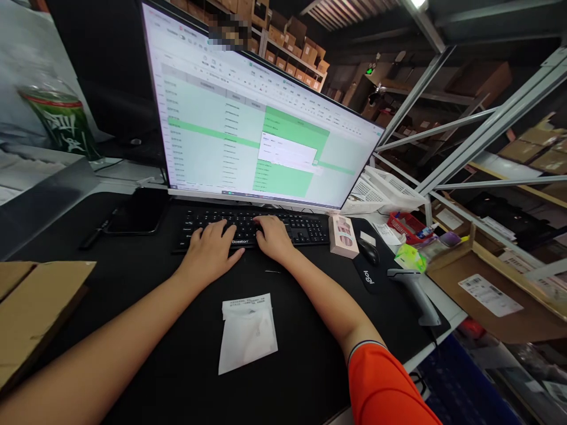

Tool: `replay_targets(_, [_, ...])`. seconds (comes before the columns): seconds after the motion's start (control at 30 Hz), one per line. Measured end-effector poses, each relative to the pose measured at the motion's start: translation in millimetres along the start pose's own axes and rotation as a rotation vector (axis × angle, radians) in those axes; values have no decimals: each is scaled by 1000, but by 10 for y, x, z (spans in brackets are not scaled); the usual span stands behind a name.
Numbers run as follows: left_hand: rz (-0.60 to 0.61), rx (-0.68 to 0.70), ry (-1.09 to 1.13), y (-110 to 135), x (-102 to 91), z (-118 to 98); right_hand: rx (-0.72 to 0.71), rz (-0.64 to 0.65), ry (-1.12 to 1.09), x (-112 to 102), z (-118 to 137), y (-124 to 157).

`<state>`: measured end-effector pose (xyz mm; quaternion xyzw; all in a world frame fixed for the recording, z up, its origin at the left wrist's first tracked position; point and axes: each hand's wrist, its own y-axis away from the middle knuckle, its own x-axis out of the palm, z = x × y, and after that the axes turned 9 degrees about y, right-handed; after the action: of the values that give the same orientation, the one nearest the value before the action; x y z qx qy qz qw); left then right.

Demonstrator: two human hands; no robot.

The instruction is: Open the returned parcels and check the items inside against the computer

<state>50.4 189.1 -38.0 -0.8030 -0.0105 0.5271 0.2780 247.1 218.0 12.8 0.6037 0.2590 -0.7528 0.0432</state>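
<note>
Two-handed on keyboard (pixel 243 226): resting left hand (pixel 210 251) and right hand (pixel 275 239) with grip released, likely to span keys (pixel 305 232); with packet (pixel 248 335) near, probably for reach.

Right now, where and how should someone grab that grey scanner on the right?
Probably by the handle, the slim part of the scanner, from above and the near side: it lies on the black mat with its head farther away and the handle slanting toward the near right edge. The right hand, at the keyboard, looks better placed than the left hand.
</note>
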Motion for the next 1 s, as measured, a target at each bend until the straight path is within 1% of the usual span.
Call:
replay_targets(0.1, [4, -13, 19, -20, -5, 54, -23, 39, 55, -23, 1, 10])
replay_targets(0.17, [-7, 0, 5, -21, -6, 68, -48, 42, 61, -29, 2, 10])
replay_targets(0.3, [-44, 46, -39, -6, -24, 42, -108, 17, 67, 1, 15, 7])
replay_targets(0.4, [-60, 45, -56, 0, -50, 21, -140, 43, 72, 42, 30, 8])
replay_targets(0.47, [-59, 44, -68, -3, -65, 19, -134, 59, 53, 64, 37, 10])
replay_targets(0.6, [-42, 53, -82, -10, -76, 26, -91, 45, 17, 90, 44, 13])
replay_targets(0.87, [-12, 54, -90, -20, -79, 32, -138, 68, 102, 80, 47, 6])
replay_targets(1.0, [-4, 57, -98, -18, -77, 36, -138, 57, 110, 87, 40, 1])
